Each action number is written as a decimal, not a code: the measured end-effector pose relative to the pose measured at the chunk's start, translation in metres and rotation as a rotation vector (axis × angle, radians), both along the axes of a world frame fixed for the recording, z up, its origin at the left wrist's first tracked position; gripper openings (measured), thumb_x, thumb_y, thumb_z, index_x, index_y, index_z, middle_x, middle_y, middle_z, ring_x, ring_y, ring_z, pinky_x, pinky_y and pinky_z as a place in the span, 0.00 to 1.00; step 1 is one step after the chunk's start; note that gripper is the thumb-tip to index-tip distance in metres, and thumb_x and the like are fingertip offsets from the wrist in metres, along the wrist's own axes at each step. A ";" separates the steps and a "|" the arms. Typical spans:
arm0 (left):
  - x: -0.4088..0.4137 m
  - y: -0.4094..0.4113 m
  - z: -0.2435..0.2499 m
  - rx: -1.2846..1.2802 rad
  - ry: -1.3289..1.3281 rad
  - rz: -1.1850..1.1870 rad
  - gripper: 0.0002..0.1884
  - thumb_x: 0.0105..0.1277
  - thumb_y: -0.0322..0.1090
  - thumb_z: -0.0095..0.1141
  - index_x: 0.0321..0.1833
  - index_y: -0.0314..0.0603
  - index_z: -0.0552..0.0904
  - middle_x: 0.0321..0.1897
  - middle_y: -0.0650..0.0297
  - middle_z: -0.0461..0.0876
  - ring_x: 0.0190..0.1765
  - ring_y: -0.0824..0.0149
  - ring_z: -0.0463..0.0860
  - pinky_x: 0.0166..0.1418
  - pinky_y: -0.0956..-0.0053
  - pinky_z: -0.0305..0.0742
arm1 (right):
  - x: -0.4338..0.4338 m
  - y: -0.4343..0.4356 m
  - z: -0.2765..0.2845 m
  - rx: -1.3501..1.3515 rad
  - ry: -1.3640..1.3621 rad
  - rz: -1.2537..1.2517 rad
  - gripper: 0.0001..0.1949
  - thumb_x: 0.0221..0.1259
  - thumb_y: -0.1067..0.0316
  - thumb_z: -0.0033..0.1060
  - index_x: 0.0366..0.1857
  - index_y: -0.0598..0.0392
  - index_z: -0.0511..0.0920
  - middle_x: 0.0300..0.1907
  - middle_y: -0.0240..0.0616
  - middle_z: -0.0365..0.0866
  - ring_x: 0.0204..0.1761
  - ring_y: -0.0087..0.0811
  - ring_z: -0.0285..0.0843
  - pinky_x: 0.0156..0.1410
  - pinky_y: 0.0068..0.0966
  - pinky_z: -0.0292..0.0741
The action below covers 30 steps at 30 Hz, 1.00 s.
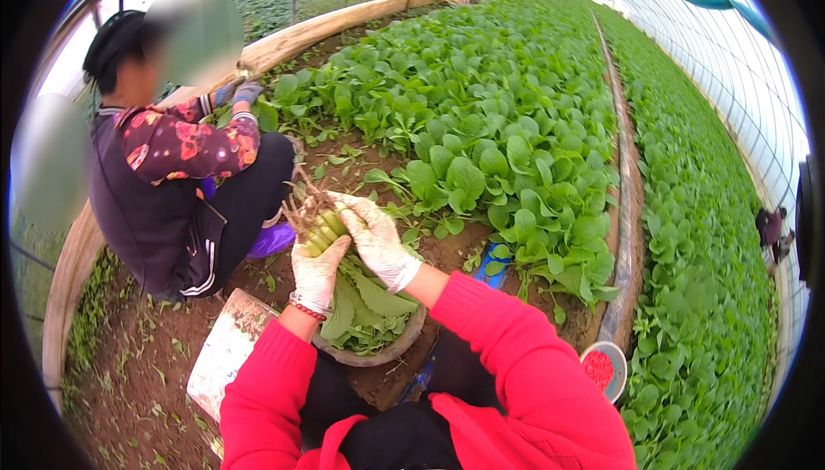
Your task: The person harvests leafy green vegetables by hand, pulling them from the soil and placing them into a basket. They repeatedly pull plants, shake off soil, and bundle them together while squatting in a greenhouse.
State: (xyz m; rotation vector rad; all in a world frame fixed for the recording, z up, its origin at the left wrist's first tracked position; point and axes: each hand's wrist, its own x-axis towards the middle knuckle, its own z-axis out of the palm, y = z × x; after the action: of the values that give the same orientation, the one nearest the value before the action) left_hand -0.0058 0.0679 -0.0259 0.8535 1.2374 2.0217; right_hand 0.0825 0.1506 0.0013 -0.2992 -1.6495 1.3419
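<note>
A bunch of leafy greens (367, 293) is held between my two white-gloved hands, its soil-covered roots pointing up and away from me. My left hand (318, 273) wraps the pale stems from the near left side. From the right, my right hand (379, 238) closes over the stems, its fingers close to the roots. The leaves hang down over a round basin (416, 333) that stands between my knees. Small loose leaves (367, 336) lie in the basin. Part of the basin is hidden under the bunch.
To my left a person (167, 160) in a floral-sleeved top crouches with gloved hands at the crop. A whitish, soil-stained container (225, 347) lies beside my left forearm. A small bowl of red pieces (598, 369) sits at right, by a dark strip (622, 264) between dense greens (503, 148).
</note>
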 end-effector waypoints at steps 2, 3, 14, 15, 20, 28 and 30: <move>0.003 -0.004 0.006 0.038 -0.044 0.032 0.19 0.54 0.15 0.61 0.50 0.36 0.78 0.44 0.64 0.81 0.44 0.71 0.81 0.51 0.77 0.76 | -0.012 -0.008 -0.013 -0.250 0.054 0.088 0.14 0.66 0.73 0.49 0.54 0.59 0.75 0.56 0.35 0.75 0.57 0.26 0.71 0.64 0.22 0.66; -0.008 -0.009 0.000 0.002 -0.008 0.028 0.20 0.54 0.15 0.62 0.50 0.36 0.78 0.44 0.64 0.81 0.44 0.72 0.80 0.51 0.78 0.76 | -0.017 -0.012 -0.010 -0.290 0.074 0.135 0.14 0.67 0.73 0.48 0.54 0.59 0.75 0.58 0.35 0.73 0.59 0.27 0.69 0.66 0.23 0.64; -0.013 -0.017 0.020 0.036 -0.007 -0.005 0.23 0.57 0.19 0.60 0.57 0.37 0.73 0.49 0.63 0.78 0.49 0.68 0.79 0.55 0.71 0.75 | -0.017 -0.018 -0.010 -0.072 0.016 0.141 0.23 0.67 0.62 0.51 0.64 0.55 0.65 0.69 0.44 0.56 0.73 0.37 0.50 0.75 0.30 0.50; -0.011 -0.017 0.021 0.035 -0.007 0.006 0.23 0.58 0.19 0.59 0.57 0.36 0.72 0.50 0.61 0.78 0.49 0.66 0.79 0.55 0.70 0.75 | -0.012 -0.019 -0.008 -0.020 0.007 0.104 0.27 0.66 0.59 0.52 0.67 0.54 0.61 0.71 0.45 0.53 0.74 0.38 0.46 0.75 0.31 0.48; -0.035 -0.029 0.006 -0.056 0.061 0.042 0.23 0.62 0.22 0.55 0.62 0.35 0.69 0.55 0.59 0.75 0.55 0.66 0.76 0.60 0.69 0.72 | 0.005 -0.026 0.019 0.491 -0.586 0.190 0.66 0.34 0.33 0.69 0.72 0.56 0.32 0.75 0.50 0.30 0.77 0.46 0.30 0.76 0.45 0.40; -0.020 -0.036 0.009 -0.001 -0.077 -0.226 0.26 0.60 0.26 0.53 0.64 0.36 0.67 0.58 0.60 0.73 0.57 0.64 0.74 0.63 0.68 0.68 | -0.002 0.000 -0.010 0.566 -0.072 0.169 0.69 0.28 0.48 0.79 0.71 0.60 0.30 0.73 0.61 0.30 0.75 0.58 0.28 0.77 0.43 0.39; -0.024 -0.033 0.011 -0.009 -0.127 -0.321 0.27 0.60 0.26 0.53 0.65 0.37 0.66 0.58 0.60 0.72 0.58 0.64 0.74 0.64 0.68 0.68 | 0.000 0.002 -0.009 0.598 -0.093 0.130 0.69 0.29 0.50 0.78 0.70 0.64 0.30 0.73 0.61 0.29 0.75 0.57 0.25 0.77 0.41 0.36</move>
State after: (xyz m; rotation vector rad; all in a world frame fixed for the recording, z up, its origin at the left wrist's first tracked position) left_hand -0.0295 0.0346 -0.0151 0.8454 0.9698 1.7819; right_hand 0.0829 0.1527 -0.0079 0.1038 -2.0870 0.8740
